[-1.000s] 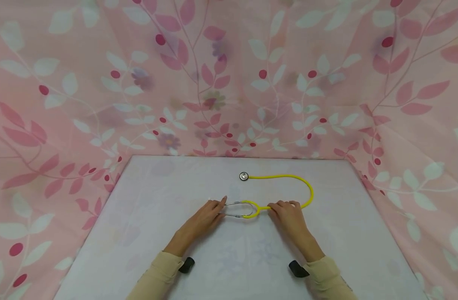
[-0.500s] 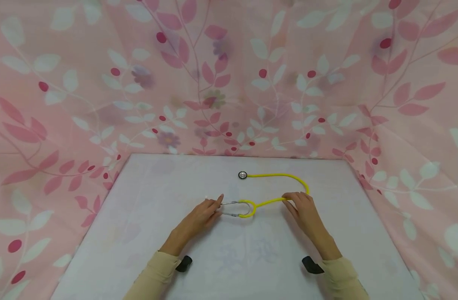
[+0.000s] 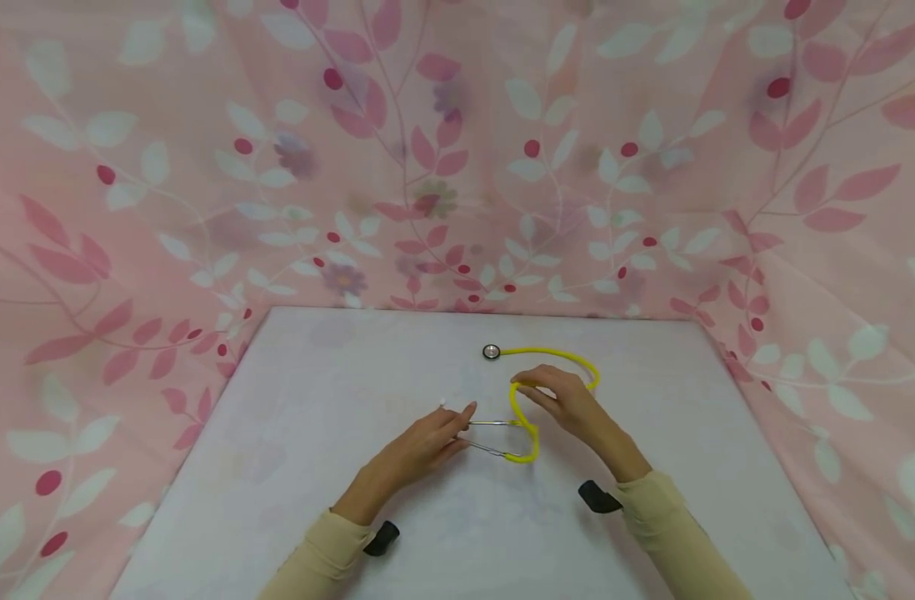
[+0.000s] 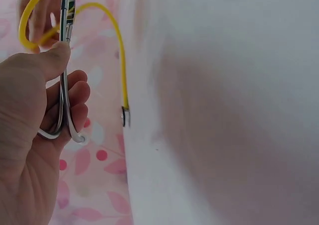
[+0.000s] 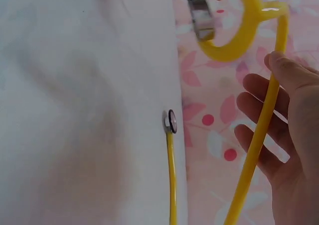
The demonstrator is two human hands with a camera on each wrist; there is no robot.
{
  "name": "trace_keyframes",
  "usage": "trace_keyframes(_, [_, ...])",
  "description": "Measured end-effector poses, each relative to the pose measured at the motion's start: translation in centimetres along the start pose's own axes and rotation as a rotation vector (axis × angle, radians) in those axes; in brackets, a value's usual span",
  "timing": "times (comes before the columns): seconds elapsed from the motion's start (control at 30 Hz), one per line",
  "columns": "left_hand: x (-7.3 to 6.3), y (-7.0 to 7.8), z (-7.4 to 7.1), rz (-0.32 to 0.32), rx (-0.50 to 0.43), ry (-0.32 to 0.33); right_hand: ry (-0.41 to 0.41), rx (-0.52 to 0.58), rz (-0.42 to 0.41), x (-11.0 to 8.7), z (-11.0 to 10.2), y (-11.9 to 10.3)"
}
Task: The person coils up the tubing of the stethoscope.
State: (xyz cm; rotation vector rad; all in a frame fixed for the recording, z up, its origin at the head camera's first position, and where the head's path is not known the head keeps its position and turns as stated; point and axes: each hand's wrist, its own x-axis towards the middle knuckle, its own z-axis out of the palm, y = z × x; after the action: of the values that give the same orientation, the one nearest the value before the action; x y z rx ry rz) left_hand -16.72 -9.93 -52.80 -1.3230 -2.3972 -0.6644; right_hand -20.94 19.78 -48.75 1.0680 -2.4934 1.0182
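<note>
A stethoscope with yellow tubing [image 3: 534, 442] lies partly lifted over the white table. Its metal ear tubes [image 4: 64, 93] run through my left hand [image 3: 423, 446], pinched between thumb and fingers. My right hand [image 3: 566, 404] holds the yellow tube between thumb and index finger, just past the Y-shaped fork; its other fingers stay loosely bent, as the right wrist view shows. The round chest piece [image 3: 491, 352] rests on the table toward the back, with the tube curving from it to my right hand. One pale ear tip [image 4: 82, 139] shows below my left fingers.
The white-covered table [image 3: 315, 358] ends at a pink leaf-patterned cloth [image 3: 457, 167] hanging behind and at both sides. Black wrist cameras [image 3: 382, 539] sit at both beige sleeves [image 3: 675, 517].
My right hand first slid right along the tube, then swung back left and up, bending the tube near the fork. My left hand moved slightly right and nearer with the ear tubes.
</note>
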Motion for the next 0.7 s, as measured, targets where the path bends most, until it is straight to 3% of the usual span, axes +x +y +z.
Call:
trace_keyframes(0.13, [0.8,0.6,-0.3,0.032,-0.001,0.026,-0.066,0.164,-0.001,0.6,0.9,0.5])
trace_keyframes(0.3, [1.6,1.0,-0.8,0.064,0.012,0.036,-0.102,0.383,0.073,0.5,1.9,1.0])
trace_keyframes(0.53, [2.7,1.4,-1.4,0.082,-0.007,0.045,-0.149,0.596,0.158,0.6,3.5,0.4])
trace_keyframes(0.7, [3.0,1.4,-1.7,0.086,0.001,0.055,-0.172,0.712,0.111,0.6,3.4,-1.3])
